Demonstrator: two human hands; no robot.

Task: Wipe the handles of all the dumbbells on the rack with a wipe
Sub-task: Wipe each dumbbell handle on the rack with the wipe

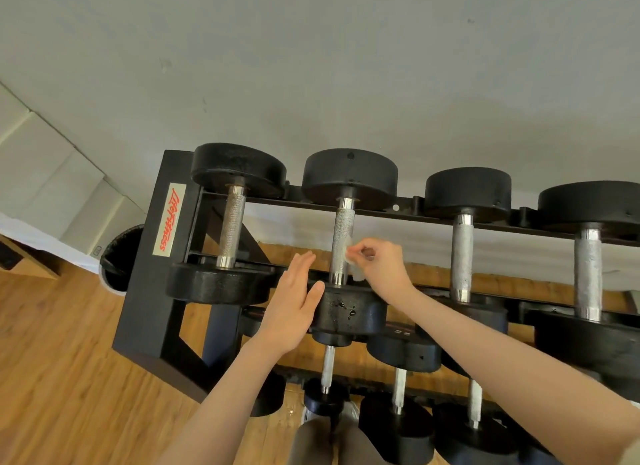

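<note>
Right hand (375,267) pinches the wipe (349,257) against the knurled handle (342,246) of the second top-row dumbbell on the rack (149,291), likely to rub it clean, while left hand (294,312), flat and open, hovers beside the lower weight head (349,312), seemingly to steady it.

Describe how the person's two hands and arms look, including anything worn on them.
Both arms are bare from the frame's lower edge to the wrists. The left hand and right hand wear no gloves, and no rings, watch or bracelets show. A sliver of pale fabric, maybe a sleeve edge, shows at the lower right corner.
</note>
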